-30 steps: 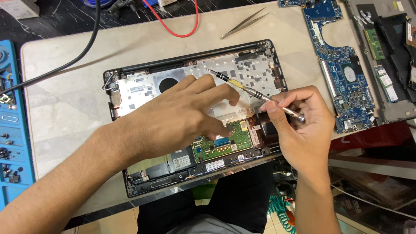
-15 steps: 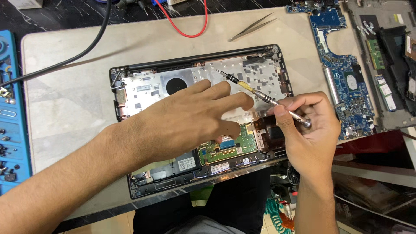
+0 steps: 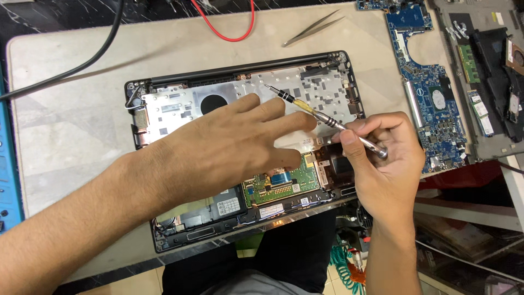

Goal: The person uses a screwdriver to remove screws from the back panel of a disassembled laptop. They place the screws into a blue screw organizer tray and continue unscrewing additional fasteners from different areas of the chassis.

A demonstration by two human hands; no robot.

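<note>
- both hands work over an opened dark grey laptop base shell with a silver metal inner plate (image 3: 180, 106), which lies on a pale beige work mat (image 3: 71, 125) in front of the person.
- left hand (image 3: 229, 147) lies palm down across the middle of the shell, fingers stretched out flat and slightly spread; it grips nothing, and its fingertips rest on the silver plate near the screwdriver's shaft.
- right hand (image 3: 382, 164) is curled closed around a slim precision screwdriver with a knurled silver handle and a yellow band (image 3: 322, 116), pinched between thumb and fingers at the handle end.
- the screwdriver slants up and to the left from the right hand; its thin tip sits over the upper middle of the silver plate, just above the left fingertips. whether the tip touches the plate cannot be told.
- below the left hand, a small green circuit board (image 3: 284, 183) shows in the lower part of the shell.
- a blue laptop motherboard (image 3: 431, 104) lies on the mat just right of the shell.
- a pair of thin metal tweezers (image 3: 314, 28) lies above the shell, apart from it.
- a red wire loop (image 3: 224, 24) and a thick black cable (image 3: 82, 63) cross the top of the mat.
</note>
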